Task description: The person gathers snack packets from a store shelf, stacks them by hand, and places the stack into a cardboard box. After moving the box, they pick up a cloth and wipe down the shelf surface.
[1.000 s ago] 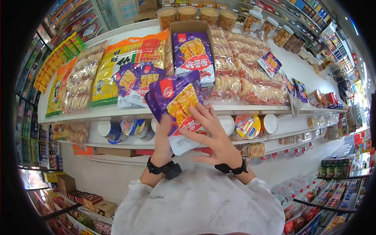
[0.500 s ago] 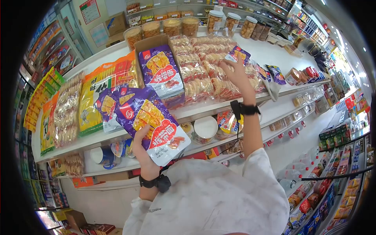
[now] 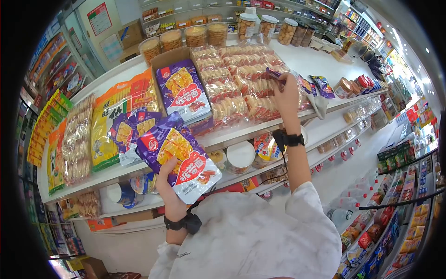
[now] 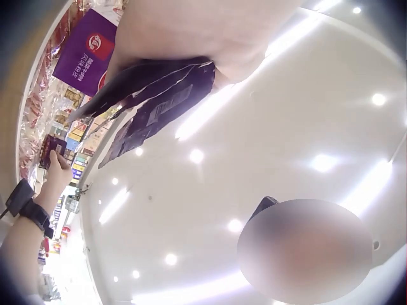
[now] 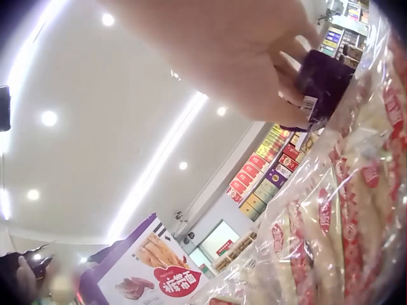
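My left hand (image 3: 170, 197) grips purple-and-white snack packets (image 3: 186, 167) by their lower left side, thumb across the printed front. From underneath, the left wrist view shows the dark packets (image 4: 162, 105) layered in the palm. Over at the right, my right hand (image 3: 287, 93) pinches another purple packet (image 5: 324, 82) above clear bags of wrapped crackers (image 3: 260, 79). That packet is seen nearly edge-on in the head view. An open carton (image 3: 204, 83) of similar packets stands between the hands, and two more purple packets (image 3: 124, 132) lie left of it.
Yellow-and-orange snack bags (image 3: 111, 123) lie on the left of the white counter (image 3: 223, 136). Tubs of biscuits (image 3: 195, 37) and lidded jars (image 3: 288, 31) line its back. More packets (image 3: 322, 87) lie on the right. Below the front edge, a lower shelf holds noodle cups (image 3: 240, 156).
My right hand left the packets in my left hand, reached right and took hold of the packet on the cracker bags. My left hand moved left and down, still holding its packets. The view turned.
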`<state>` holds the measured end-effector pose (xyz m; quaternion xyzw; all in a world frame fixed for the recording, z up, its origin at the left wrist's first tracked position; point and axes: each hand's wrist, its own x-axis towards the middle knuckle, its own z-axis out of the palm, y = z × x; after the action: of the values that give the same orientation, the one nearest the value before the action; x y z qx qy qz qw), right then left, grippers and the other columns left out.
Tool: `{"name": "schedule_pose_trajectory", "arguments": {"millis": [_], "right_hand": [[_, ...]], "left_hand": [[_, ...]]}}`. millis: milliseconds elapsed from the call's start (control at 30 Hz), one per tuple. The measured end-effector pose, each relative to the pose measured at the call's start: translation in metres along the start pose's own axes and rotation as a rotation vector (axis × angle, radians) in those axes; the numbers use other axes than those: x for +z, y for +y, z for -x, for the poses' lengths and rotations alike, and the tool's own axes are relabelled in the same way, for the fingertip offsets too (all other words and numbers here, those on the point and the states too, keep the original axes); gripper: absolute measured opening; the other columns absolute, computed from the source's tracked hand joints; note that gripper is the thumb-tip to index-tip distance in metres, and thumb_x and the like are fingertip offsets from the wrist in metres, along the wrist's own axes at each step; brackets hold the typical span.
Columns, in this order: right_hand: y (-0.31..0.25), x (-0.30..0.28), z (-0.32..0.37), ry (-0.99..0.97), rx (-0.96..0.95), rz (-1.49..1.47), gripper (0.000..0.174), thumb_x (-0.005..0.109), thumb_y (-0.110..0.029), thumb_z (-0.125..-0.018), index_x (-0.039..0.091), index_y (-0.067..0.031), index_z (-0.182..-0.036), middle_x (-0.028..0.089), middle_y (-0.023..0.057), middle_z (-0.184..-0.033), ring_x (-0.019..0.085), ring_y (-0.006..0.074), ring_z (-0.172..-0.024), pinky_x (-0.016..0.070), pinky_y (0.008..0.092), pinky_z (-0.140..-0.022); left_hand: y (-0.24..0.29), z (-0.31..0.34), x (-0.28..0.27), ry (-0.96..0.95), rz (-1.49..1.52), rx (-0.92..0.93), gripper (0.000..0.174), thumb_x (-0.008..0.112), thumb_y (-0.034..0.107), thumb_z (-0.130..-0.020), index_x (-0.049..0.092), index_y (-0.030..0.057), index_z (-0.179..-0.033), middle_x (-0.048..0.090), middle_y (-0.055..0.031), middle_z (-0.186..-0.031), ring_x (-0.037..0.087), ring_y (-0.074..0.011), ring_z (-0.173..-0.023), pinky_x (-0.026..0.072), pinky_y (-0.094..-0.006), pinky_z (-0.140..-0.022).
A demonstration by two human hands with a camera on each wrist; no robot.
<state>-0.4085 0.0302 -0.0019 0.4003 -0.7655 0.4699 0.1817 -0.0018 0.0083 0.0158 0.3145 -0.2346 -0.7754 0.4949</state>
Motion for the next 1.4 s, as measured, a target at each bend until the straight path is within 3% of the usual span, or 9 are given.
{"name": "schedule_pose_trajectory", "arguments": {"millis": [200, 400, 533, 600, 667, 800, 1033, 1133, 1400], "right_hand": [[0.033, -0.011, 0.029, 0.043, -0.308, 0.315, 0.032, 0.064, -0.007, -0.096, 0.068, 0.0024, -0.127, 0.068, 0.0202, -0.116, 0.064, 0.0373, -0.102, 0.0495, 0.0415, -0.094], [-0.106, -0.051, 0.088, 0.105, 0.243, -0.582, 0.031, 0.057, -0.004, -0.102, 0.068, 0.0024, -0.13, 0.071, 0.0148, -0.13, 0.065, 0.031, -0.121, 0.043, 0.0448, -0.111], [-0.163, -0.044, 0.137, -0.426, -0.801, -0.467, 0.052, 0.074, -0.012, -0.088, 0.067, -0.0188, -0.139, 0.059, 0.0083, -0.149, 0.049, 0.0282, -0.144, 0.0273, 0.0587, -0.122], [-0.179, -0.032, 0.155, -0.717, -0.889, -0.412, 0.059, 0.08, -0.019, -0.081, 0.067, -0.0264, -0.137, 0.056, 0.0037, -0.153, 0.042, 0.0283, -0.149, 0.027, 0.0582, -0.123], [-0.188, -0.036, 0.151, -0.812, -0.769, -0.555, 0.056, 0.08, -0.018, -0.081, 0.068, -0.0249, -0.135, 0.056, 0.003, -0.151, 0.045, 0.0293, -0.147, 0.0285, 0.059, -0.122], [-0.184, -0.034, 0.14, -0.883, -0.656, -0.767, 0.049, 0.081, -0.013, -0.081, 0.069, -0.0186, -0.128, 0.058, 0.0047, -0.149, 0.049, 0.0308, -0.142, 0.0315, 0.0593, -0.12], [-0.187, -0.04, 0.136, -0.813, -0.609, -0.817, 0.04, 0.078, -0.008, -0.085, 0.068, -0.0129, -0.123, 0.057, 0.0132, -0.146, 0.053, 0.033, -0.137, 0.036, 0.0581, -0.117], [-0.168, -0.063, 0.095, -0.669, -0.448, -0.75, 0.039, 0.076, -0.008, -0.087, 0.068, -0.0112, -0.125, 0.059, 0.0144, -0.144, 0.053, 0.0348, -0.137, 0.0385, 0.0535, -0.116], [0.077, -0.041, -0.035, 0.096, 0.134, -0.2, 0.032, 0.066, -0.023, -0.097, 0.07, 0.0031, -0.116, 0.073, 0.0213, -0.11, 0.069, 0.0331, -0.109, 0.0503, 0.0396, -0.1]], "left_hand": [[-0.005, -0.009, -0.005, -0.025, -0.034, -0.011, 0.033, 0.068, 0.017, -0.09, 0.066, -0.0013, -0.117, 0.07, -0.0115, -0.114, 0.07, -0.0223, -0.107, 0.0552, -0.0352, -0.097], [-0.003, -0.008, 0.008, -0.051, -0.001, -0.075, 0.038, 0.067, 0.011, -0.091, 0.062, -0.0015, -0.127, 0.07, -0.0116, -0.115, 0.072, -0.0218, -0.102, 0.0585, -0.0351, -0.09], [-0.011, -0.006, -0.001, -0.176, 0.068, -0.032, 0.047, 0.062, 0.024, -0.101, 0.052, 0.0003, -0.14, 0.066, -0.0139, -0.129, 0.068, -0.0249, -0.115, 0.0574, -0.0366, -0.095], [-0.013, -0.003, -0.014, -0.485, 0.383, -0.14, 0.061, 0.046, 0.044, -0.108, 0.039, 0.0046, -0.154, 0.055, -0.0184, -0.146, 0.059, -0.0302, -0.131, 0.053, -0.0418, -0.106], [-0.016, -0.008, -0.014, -0.375, 0.026, 0.082, 0.074, 0.034, 0.061, -0.106, 0.036, 0.0097, -0.158, 0.048, -0.0206, -0.154, 0.055, -0.0358, -0.135, 0.0483, -0.0492, -0.113], [-0.015, -0.005, -0.015, -0.3, 0.253, -0.053, 0.057, 0.065, 0.024, -0.1, 0.044, 0.0041, -0.149, 0.058, -0.0169, -0.142, 0.062, -0.0289, -0.125, 0.0526, -0.0402, -0.104], [-0.028, -0.01, -0.043, 0.047, -0.267, 0.331, 0.038, 0.059, 0.02, -0.1, 0.058, -0.0015, -0.132, 0.065, -0.0124, -0.127, 0.064, -0.0255, -0.118, 0.0516, -0.0401, -0.102], [-0.002, -0.008, -0.011, 0.042, 0.104, 0.019, 0.045, 0.061, 0.027, -0.097, 0.057, -0.005, -0.129, 0.066, -0.0148, -0.125, 0.066, -0.0303, -0.114, 0.0522, -0.0426, -0.102], [0.023, -0.006, -0.012, 0.079, 0.11, 0.132, 0.047, 0.065, 0.026, -0.093, 0.053, -0.0021, -0.129, 0.064, -0.0154, -0.12, 0.068, -0.0284, -0.11, 0.0554, -0.0423, -0.097]]}}
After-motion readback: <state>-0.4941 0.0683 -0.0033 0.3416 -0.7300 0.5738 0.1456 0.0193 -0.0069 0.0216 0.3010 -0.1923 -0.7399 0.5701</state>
